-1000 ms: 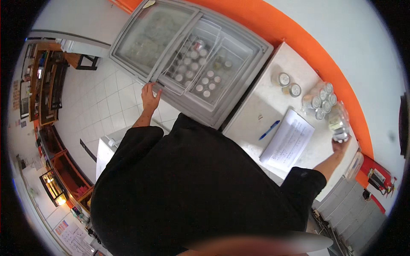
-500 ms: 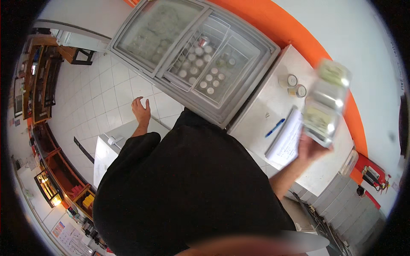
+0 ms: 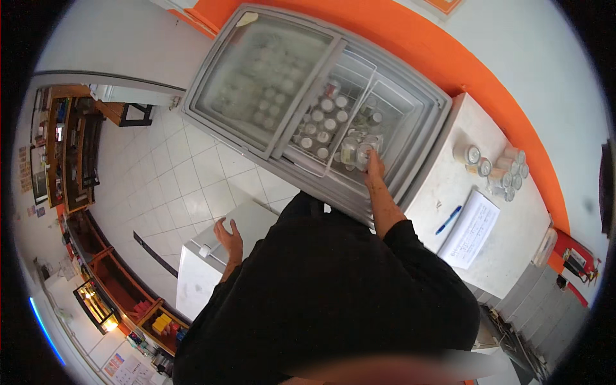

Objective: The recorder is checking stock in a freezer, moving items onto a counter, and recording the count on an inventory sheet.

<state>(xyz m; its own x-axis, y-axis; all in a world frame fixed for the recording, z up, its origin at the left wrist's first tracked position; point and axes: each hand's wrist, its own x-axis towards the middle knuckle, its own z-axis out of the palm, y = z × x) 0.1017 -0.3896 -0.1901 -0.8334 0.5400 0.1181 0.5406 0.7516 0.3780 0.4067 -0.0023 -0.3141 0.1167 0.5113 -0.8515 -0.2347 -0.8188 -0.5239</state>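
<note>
My right hand [image 3: 376, 168] reaches into the open half of a grey chest freezer [image 3: 420, 102], with its fingers closed around clear plastic jars [image 3: 350, 154] with pale contents. Their exact number is hard to make out. Round white-lidded jars [image 3: 329, 124] stand in rows in the freezer's wire basket [image 3: 375, 70], just left of the hand. My left hand [image 3: 229, 239] holds nothing, its fingers apart, above a low white cabinet [image 3: 247, 221].
Right of the freezer stands a white table [image 3: 443, 186] with a cluster of lidded jars [image 3: 510, 173], two more jars [image 3: 478, 160], a blue pen [image 3: 448, 220] and an open notebook [image 3: 471, 228]. A sliding glass lid [image 3: 263, 83] covers the freezer's left half.
My right hand has moved left from over the table into the freezer with the clear jars. A cluster of jars now shows on the table where they blocked the view. The view has shifted.
</note>
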